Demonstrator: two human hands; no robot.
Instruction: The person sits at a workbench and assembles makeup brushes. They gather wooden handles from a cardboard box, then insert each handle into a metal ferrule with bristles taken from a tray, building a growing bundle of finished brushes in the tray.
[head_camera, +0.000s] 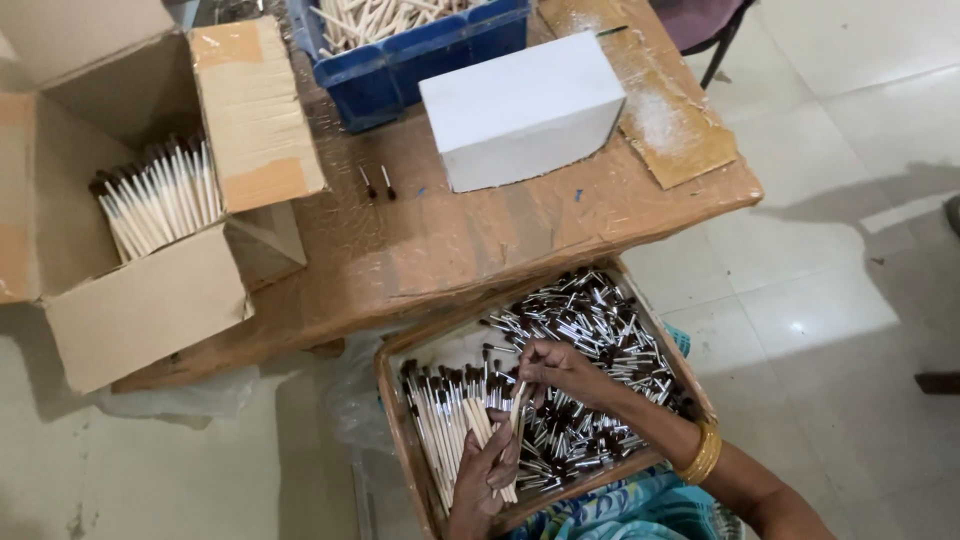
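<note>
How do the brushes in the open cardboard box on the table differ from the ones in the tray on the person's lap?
The pale-handled, dark-tipped brushes in the open cardboard box lie bundled neatly, tips all pointing one way; no hand touches them. The loose metal-collared brush heads in the shallow brown tray lie scattered in a jumble, mostly without handles, and the right hand and left hand work over them. Both have dark bristle tips.

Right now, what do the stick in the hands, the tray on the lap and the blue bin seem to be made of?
Stick: pale, matte, probably bare wood; the right hand pinches it and the left hand supports it. Tray: brown, dull, thin-walled, apparently cardboard. Blue bin: smooth with a slight sheen and a moulded rim, likely plastic.
</note>
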